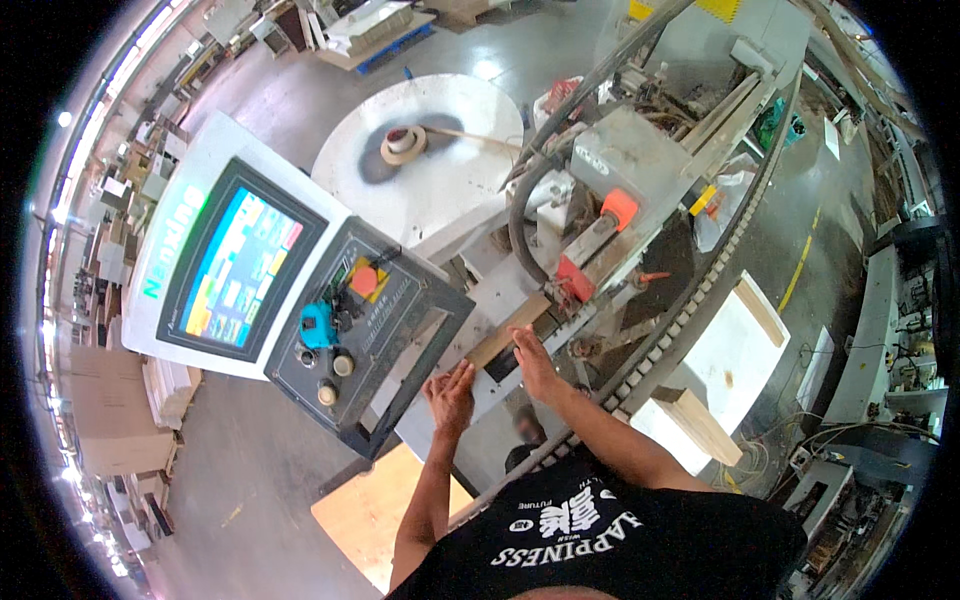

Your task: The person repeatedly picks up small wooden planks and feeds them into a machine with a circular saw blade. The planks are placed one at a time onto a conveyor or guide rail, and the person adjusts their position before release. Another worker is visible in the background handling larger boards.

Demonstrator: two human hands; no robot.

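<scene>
A short wooden strip point(497, 340) lies slantwise on the grey metal bed point(400, 372) of an edge-banding-type machine. My left hand point(451, 398) holds its near left end, fingers bent over the wood. Farther along, my right hand point(538, 368) grips the strip's near side with the fingertips; the undersides of both hands are hidden. The strip's far end reaches close to a red machine part point(574, 279). Left of my hands stands the control panel point(375, 310), with a red button, knobs and a blue device on it.
A lit touch screen point(243, 262) rises at the left. Behind it is a round white table point(470, 115) with a tape roll point(403, 145). A chain-like conveyor track point(690, 305) runs along the right, beside a white board point(715, 370) bearing wooden blocks point(697, 424). A wooden board point(375, 515) lies low in front.
</scene>
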